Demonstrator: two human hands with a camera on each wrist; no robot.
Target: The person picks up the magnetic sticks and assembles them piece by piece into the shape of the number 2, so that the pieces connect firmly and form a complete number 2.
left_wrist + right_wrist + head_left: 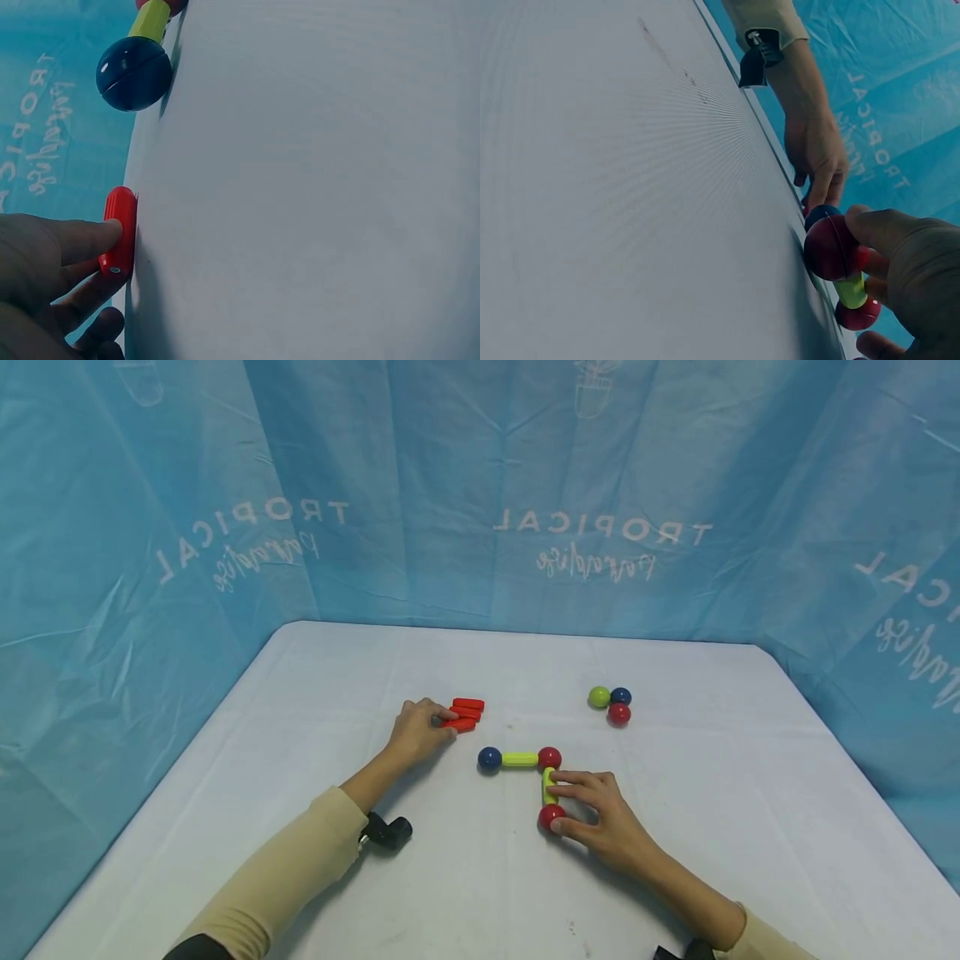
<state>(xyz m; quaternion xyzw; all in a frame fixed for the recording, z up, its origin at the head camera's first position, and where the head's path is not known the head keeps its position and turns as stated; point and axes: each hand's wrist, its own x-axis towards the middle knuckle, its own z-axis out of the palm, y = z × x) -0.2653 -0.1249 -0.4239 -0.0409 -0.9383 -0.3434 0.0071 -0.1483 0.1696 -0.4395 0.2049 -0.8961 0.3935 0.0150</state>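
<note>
My left hand (420,731) pinches the nearest red magnetic stick (459,725) between thumb and fingers. Two more red sticks (468,703) lie just beyond it. The left wrist view shows the thumb across the pinched stick (120,236). A joined L shape lies on the table: a blue ball (490,759), a yellow-green stick (520,759), a corner red ball (550,757), a second yellow-green stick (548,787) and a near red ball (551,817). My right hand (607,818) holds this near end, thumb on the red ball and fingers at the second stick.
At the back right, a green ball (598,697), a blue ball (620,696) and a red ball (618,715) sit together on the white table (337,668). A blue printed curtain (450,485) rises behind the table and along both sides.
</note>
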